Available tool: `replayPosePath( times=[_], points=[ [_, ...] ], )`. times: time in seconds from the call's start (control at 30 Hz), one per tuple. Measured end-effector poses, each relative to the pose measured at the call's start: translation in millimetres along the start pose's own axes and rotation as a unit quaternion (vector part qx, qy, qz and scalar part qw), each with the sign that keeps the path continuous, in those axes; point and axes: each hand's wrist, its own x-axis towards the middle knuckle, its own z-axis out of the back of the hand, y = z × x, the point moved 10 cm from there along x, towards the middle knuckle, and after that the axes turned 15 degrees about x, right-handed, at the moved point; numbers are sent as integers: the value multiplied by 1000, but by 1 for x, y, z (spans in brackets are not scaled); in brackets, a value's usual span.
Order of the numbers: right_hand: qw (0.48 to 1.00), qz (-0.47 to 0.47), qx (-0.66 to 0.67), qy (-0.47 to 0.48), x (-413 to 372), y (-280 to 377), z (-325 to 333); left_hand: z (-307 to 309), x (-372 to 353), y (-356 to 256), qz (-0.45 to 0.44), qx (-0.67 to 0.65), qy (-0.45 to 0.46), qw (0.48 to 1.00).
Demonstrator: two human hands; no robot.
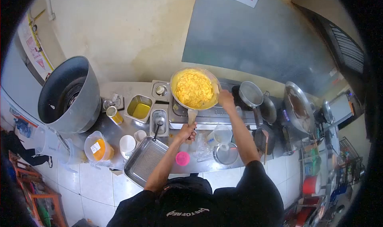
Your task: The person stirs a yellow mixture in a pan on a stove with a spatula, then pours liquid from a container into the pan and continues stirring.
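Note:
A wide pan full of yellow, lumpy food like scrambled egg is over the stove. My left hand is closed round the pan's pale handle, which points towards me. At the pan's right rim, my right hand is closed on a pale, flat-ended spatula. Its blade lies against the inner right side of the pan, and my fingers hide most of its grip.
Left of the stove are a metal container of yellow liquid, a mesh tray and a jug with orange contents. A large grey pot stands far left. Right are a saucepan and a big wok. A pink cup sits near the front edge.

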Motion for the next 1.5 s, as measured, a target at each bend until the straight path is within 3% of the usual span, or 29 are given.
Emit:
replayPosePath(
  times=[0.1, 0.17, 0.2, 0.27, 0.37, 0.5, 0.57, 0.7, 0.77, 0.9, 0.93, 1.0, 1.07, 1.17, 1.27, 1.33, 1.43, 1.5],
  points=[
    [999, -40, 17, -22, 41, -1, -25, 4, -6, -8, -22, 43, -16, 999],
    [994, 103, 22, -19, 67, 32, -37, 3, -5, -8, -24, 73, 6, 997],
    [994, 104, 25, -20, 76, 41, -34, 3, -5, -10, -15, 80, 8, 997],
    [968, 219, -6, 122, 69, 79, -51, 10, -2, -9, -8, 102, -7, 995],
    [952, 278, -59, 113, 61, 87, -30, 15, -5, -10, -5, 112, -20, 994],
    [979, 120, -83, 141, 79, -1, 15, 14, -15, -16, -5, 83, -22, 996],
    [987, 105, -71, 94, 88, -48, 25, 15, -15, -15, 5, 103, -35, 994],
    [994, 64, 38, 75, 128, -72, -5, 14, -16, -20, 19, 115, -34, 993],
    [985, 118, 72, 108, 134, -25, -27, 16, -8, -8, 41, 135, -17, 990],
    [934, 323, 53, 146, 122, 61, -45, 9, -12, -11, 50, 107, -24, 993],
    [936, 315, 56, 148, 108, 72, -31, 6, -10, -8, 57, 110, -20, 992],
    [923, 267, 3, 278, 63, 89, -25, 12, -7, -6, 56, 109, -34, 992],
    [930, 313, -5, 192, 21, 86, -34, 9, -6, -5, 56, 101, -26, 993],
    [935, 274, -2, 227, -52, 99, -27, 1, -11, -8, 42, 82, -37, 995],
    [960, 255, 45, 107, -46, 101, -33, -3, -12, -9, 32, 75, -59, 995],
    [981, 148, 117, 49, -6, 87, -44, 1, -3, -7, 18, 80, -41, 996],
    [992, 77, 89, 35, 20, 73, -32, 1, -9, -7, 18, 38, -42, 998],
    [994, 70, 78, 41, 2, 84, 30, -1, -10, -14, 22, 55, -27, 998]
  ],
)
